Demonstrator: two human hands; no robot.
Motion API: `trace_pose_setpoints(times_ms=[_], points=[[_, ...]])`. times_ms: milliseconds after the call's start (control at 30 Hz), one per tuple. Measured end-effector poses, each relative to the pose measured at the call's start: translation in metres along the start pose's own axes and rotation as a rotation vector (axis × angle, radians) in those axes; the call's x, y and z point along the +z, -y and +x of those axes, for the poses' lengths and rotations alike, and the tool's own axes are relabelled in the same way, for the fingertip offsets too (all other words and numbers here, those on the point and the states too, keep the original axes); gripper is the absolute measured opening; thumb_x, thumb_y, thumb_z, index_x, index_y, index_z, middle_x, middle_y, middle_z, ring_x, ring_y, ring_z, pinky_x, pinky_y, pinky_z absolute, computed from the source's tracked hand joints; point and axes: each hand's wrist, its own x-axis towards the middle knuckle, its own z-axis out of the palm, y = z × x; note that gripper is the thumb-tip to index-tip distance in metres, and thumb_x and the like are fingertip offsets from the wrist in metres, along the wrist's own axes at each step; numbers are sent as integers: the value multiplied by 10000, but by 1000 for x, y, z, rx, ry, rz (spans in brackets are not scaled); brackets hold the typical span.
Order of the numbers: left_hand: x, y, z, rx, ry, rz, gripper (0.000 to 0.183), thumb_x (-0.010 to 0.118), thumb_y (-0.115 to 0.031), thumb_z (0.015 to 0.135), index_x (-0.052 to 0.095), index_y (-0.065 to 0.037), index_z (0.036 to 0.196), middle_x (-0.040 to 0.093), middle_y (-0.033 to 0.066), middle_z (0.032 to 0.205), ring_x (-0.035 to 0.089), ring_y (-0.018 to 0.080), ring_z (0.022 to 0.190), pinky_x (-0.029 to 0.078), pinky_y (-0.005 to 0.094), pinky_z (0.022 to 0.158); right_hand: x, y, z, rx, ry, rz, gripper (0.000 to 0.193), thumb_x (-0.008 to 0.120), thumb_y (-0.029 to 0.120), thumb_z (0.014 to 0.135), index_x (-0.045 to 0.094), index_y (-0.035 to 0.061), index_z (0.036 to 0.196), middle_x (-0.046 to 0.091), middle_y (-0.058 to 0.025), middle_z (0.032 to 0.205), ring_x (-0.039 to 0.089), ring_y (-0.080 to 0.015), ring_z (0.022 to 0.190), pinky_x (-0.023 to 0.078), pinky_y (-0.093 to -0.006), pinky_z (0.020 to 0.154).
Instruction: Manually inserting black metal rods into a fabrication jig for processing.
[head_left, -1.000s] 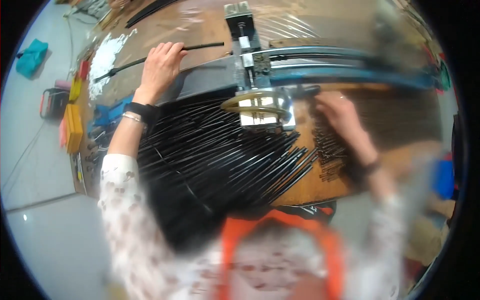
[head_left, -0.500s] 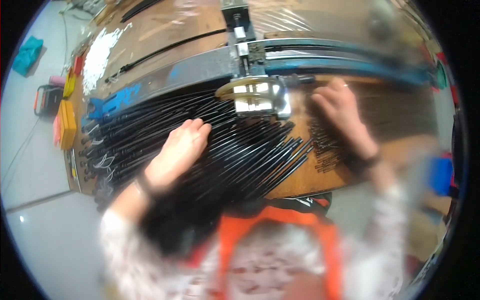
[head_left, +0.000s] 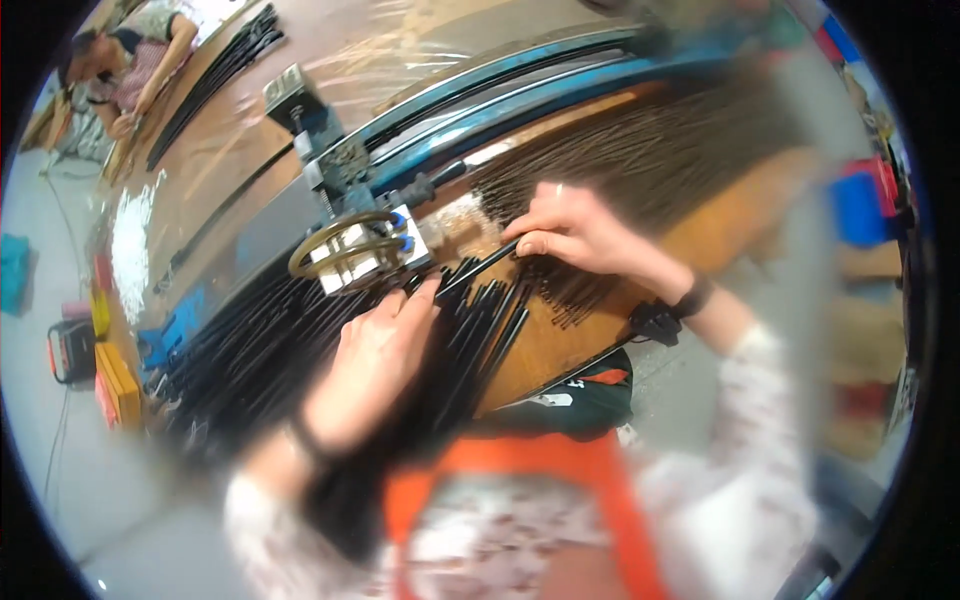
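Observation:
A slim black rod [head_left: 478, 268] slants between my hands, just in front of a clamp-like metal machine head [head_left: 350, 265] with yellowish tubes. Its upper right end is pinched between the thumb and fingers of my right hand [head_left: 575, 232]. My left hand [head_left: 382, 345] closes its fingertips on the rod's lower part, close under the machine head; the exact grip is partly hidden. Beneath my left hand spreads a large pile of black rods [head_left: 270, 340], their ends pointing right. Behind my right hand lie many thin brownish rods [head_left: 640, 150].
A long blue-edged rail [head_left: 480, 120] runs behind the machine head to the far right. White bits [head_left: 132, 235] and a yellow box [head_left: 118, 385] are at the left. Another person [head_left: 130, 70] sits at the far left, near a bundle of black rods [head_left: 215, 80]. A blue bin [head_left: 860, 208] stands right.
The view has turned, so the machine head appears farther left. My right hand, earlier near the machine's handle, now grips the rod's end. My left hand has moved from the pile to the rod.

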Motion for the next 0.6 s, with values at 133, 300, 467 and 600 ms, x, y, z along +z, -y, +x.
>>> trace_pose_setpoints(times_ms=[133, 300, 467, 600], points=[[-8, -17, 17, 17, 63, -9, 365, 611, -108, 939, 571, -63, 1300, 603, 187, 815, 633, 392, 637, 502, 466, 529, -1, 4, -24, 82, -140, 165, 213, 715, 95, 850, 751, 56, 1056, 592, -88, 719, 561, -213, 712, 478, -334, 652], [-27, -36, 34, -54, 166, -133, 403, 657, -147, 907, 605, -115, 1305, 651, 217, 793, 642, 387, 655, 519, 459, 586, -8, 9, -16, -497, -235, -207, 346, 713, 84, 818, 708, 116, 1162, 714, -14, 1026, 594, -259, 869, 506, -363, 770], [-60, -62, 73, 75, 43, 229, 290, 578, -63, 893, 642, -139, 1165, 632, 173, 738, 639, 373, 619, 511, 463, 544, -56, 13, 4, -602, -352, -360, 493, 767, 201, 789, 627, 30, 1230, 634, -82, 1239, 629, -313, 1068, 546, -433, 866], [-85, -41, 107, 181, -77, 438, 349, 558, -41, 873, 648, -139, 1196, 617, 134, 763, 630, 345, 663, 500, 451, 562, -89, -26, -13, -215, -532, -640, 548, 786, 252, 779, 618, 89, 1275, 654, -74, 716, 636, -249, 591, 511, -360, 514]])
